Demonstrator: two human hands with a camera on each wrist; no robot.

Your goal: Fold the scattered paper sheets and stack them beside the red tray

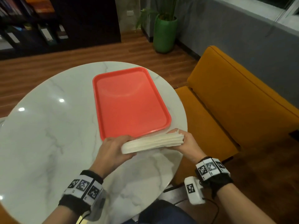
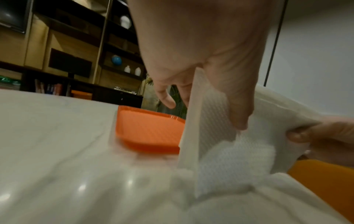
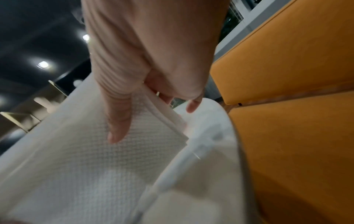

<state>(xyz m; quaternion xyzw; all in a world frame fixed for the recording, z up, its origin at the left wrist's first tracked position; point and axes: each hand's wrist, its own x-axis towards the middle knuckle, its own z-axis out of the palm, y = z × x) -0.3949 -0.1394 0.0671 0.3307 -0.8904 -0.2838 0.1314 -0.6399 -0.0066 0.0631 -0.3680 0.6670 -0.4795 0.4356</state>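
Note:
A stack of folded white paper sheets [image 1: 152,142] is held on edge, tilted, just above the marble table [image 1: 48,135], right at the near short side of the red tray [image 1: 129,101]. My left hand [image 1: 113,147] grips the stack's left end, thumb on the near face [image 2: 239,109] and fingers behind. My right hand [image 1: 184,141] grips the right end the same way, thumb [image 3: 118,121] flat on the textured paper [image 3: 95,159]. The tray [image 2: 149,130] holds nothing. The stack [image 2: 214,151] nearly touches the table.
An orange sofa [image 1: 234,102] stands close to the table's right edge. A green plant pot [image 1: 164,35] stands on the wooden floor beyond, with dark bookshelves [image 1: 40,26] at the back left. The table's round edge runs near my right wrist.

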